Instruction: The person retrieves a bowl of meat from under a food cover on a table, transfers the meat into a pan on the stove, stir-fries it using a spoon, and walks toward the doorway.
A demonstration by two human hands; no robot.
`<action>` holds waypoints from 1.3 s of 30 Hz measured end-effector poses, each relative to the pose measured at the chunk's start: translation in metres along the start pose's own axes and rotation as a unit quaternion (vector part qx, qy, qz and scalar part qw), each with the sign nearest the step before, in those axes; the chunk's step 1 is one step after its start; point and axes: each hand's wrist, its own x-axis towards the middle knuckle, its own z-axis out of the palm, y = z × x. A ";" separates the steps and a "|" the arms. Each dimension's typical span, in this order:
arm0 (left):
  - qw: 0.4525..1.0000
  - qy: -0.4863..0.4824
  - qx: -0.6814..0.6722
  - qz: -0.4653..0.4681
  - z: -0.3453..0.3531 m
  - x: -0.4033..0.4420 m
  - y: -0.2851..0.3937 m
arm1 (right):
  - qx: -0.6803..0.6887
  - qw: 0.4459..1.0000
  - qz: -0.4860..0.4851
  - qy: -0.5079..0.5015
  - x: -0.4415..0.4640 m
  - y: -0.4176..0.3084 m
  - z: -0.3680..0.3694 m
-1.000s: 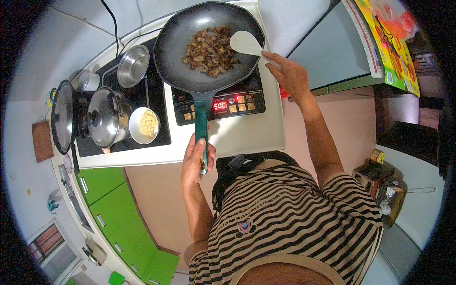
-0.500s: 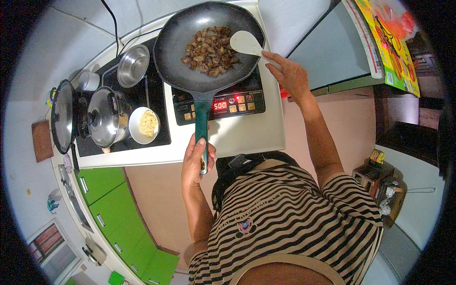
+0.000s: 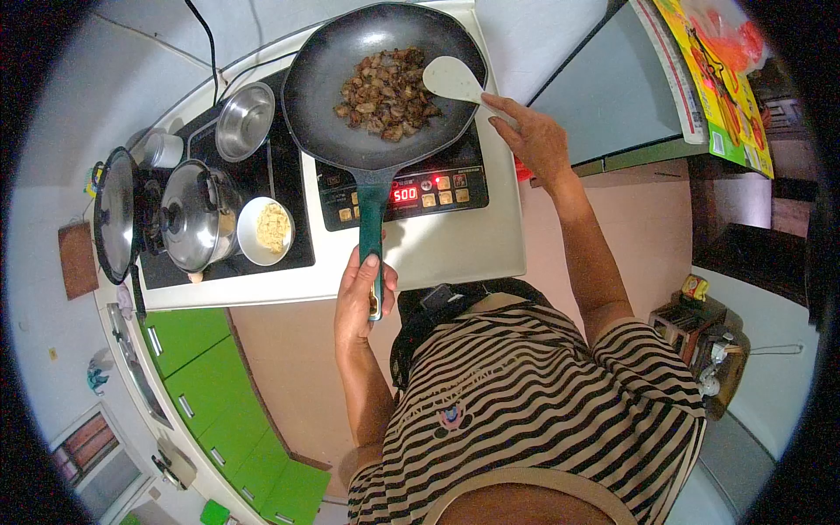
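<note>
My left hand (image 3: pixel 359 293) is wrapped round the green handle (image 3: pixel 371 214) of a dark wok (image 3: pixel 324 114). The wok rests on an induction cooker (image 3: pixel 464 179) whose red display reads 500. Browned chopped pieces of food (image 3: pixel 388 92) lie in a heap in the middle of the wok. At the right rim, my right hand (image 3: pixel 534 140) holds a white spatula (image 3: pixel 451 79) by its handle. The spatula's broad head is over the wok, at the right edge of the food.
Left of the wok are a steel bowl (image 3: pixel 245 122), a white bowl (image 3: pixel 249 245) of pale yellow chopped food, a lidded pot (image 3: pixel 188 227) and an upright pan lid (image 3: pixel 114 214). Green cabinets (image 3: pixel 210 394) stand below; a grey-blue surface (image 3: pixel 604 87) lies to the right.
</note>
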 end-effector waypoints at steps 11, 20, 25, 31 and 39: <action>1.000 -0.004 -0.006 0.001 0.000 0.001 0.000 | -0.003 1.000 0.010 -0.008 0.001 0.000 0.000; 0.999 0.008 -0.046 0.005 0.001 0.002 -0.001 | 0.009 1.000 0.014 -0.007 0.000 -0.004 -0.004; 0.999 0.012 -0.040 0.011 0.003 0.001 0.000 | 0.003 1.000 0.008 -0.006 0.000 -0.002 -0.004; 0.999 0.025 -0.031 0.011 0.002 0.001 -0.002 | -0.006 1.000 0.006 -0.001 0.000 -0.002 -0.002; 1.000 0.012 -0.011 0.005 0.000 0.000 -0.001 | -0.003 1.000 0.000 0.005 0.000 -0.001 -0.001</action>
